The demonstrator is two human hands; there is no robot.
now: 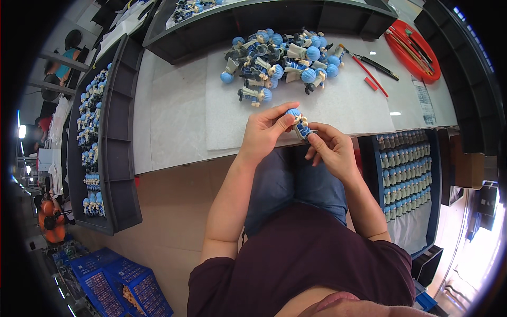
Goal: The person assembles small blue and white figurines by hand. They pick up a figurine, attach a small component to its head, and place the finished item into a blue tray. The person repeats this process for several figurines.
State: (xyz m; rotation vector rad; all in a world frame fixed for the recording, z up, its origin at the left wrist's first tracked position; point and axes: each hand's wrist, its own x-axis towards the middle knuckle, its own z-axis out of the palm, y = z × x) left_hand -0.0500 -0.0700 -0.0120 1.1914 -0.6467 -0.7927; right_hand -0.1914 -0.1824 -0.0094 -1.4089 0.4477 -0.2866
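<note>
Our left hand (pixel 264 132) and right hand (pixel 330 148) both pinch one blue-haired figurine (pixel 300 122) with closed fingers, just short of the figurine pile (pixel 280 61) on the tabletop (pixel 174 105).

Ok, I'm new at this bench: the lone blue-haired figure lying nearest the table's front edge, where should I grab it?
Probably by the slim body, not the round head. That figure lies flat on the white sheet, head to the right, slightly apart from the pile. Come from the front edge, pinching across the torso. Both hands, left hand and right hand, currently hold another figure.
</note>
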